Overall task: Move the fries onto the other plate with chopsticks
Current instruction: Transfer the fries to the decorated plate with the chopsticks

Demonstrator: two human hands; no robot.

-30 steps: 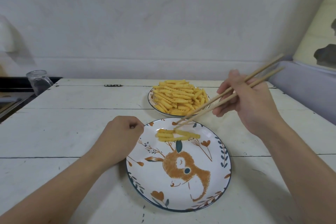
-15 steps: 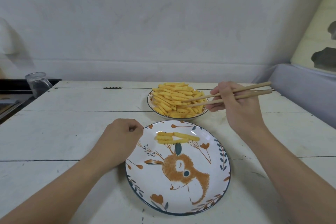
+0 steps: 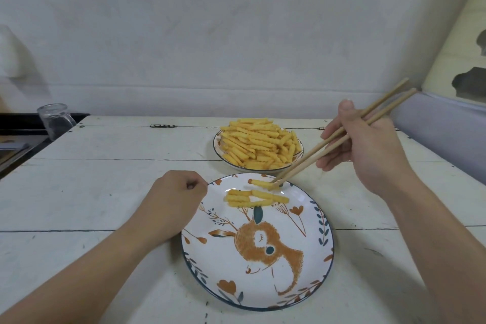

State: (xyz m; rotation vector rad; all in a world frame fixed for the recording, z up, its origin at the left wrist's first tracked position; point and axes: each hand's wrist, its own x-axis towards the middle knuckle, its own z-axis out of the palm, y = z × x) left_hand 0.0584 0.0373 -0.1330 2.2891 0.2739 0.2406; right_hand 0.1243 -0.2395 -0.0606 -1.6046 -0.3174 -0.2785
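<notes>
I saw the white plank table (image 3: 110, 192) carrying everything. Nearest me sat the deer-painted plate (image 3: 319, 247), and just behind it the far plate (image 3: 217, 142) heaped with crinkle fries (image 3: 259, 142). My left hand (image 3: 172, 204) rested in a loose, empty fist at the deer plate's left rim. My right hand (image 3: 368, 147) gripped the chopsticks (image 3: 331, 141), whose tips pinched one fry (image 3: 261, 183) over the deer plate's far edge. A few moved fries (image 3: 253, 198) lay just below it.
</notes>
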